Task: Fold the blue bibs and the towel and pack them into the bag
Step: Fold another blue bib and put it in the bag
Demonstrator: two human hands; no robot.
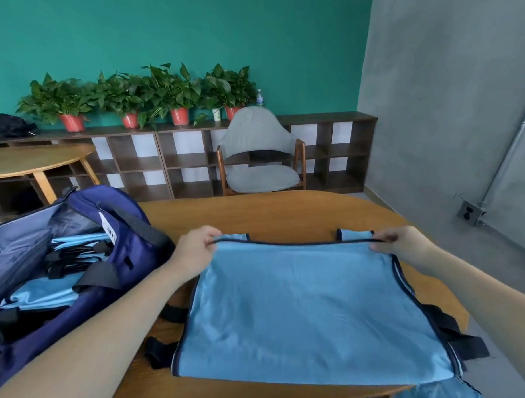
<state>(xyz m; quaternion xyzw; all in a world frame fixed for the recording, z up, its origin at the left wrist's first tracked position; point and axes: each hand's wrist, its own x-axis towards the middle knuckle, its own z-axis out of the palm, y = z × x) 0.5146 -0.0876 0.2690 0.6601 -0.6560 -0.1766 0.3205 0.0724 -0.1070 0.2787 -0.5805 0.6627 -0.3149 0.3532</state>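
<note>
Bib pinched at both far corners, flat on the desk

A blue bib [311, 313] is laid flat on the desk [284, 214], its far edge pinched by the left hand [194, 250] at one corner and by the right hand [399, 242] at the other. Left of the bib, the navy bag [111, 241] is seen unzipped, with more folded bibs [43, 292] stacked inside. Black straps [464, 343] are stuck out from the bib's right side.
</note>
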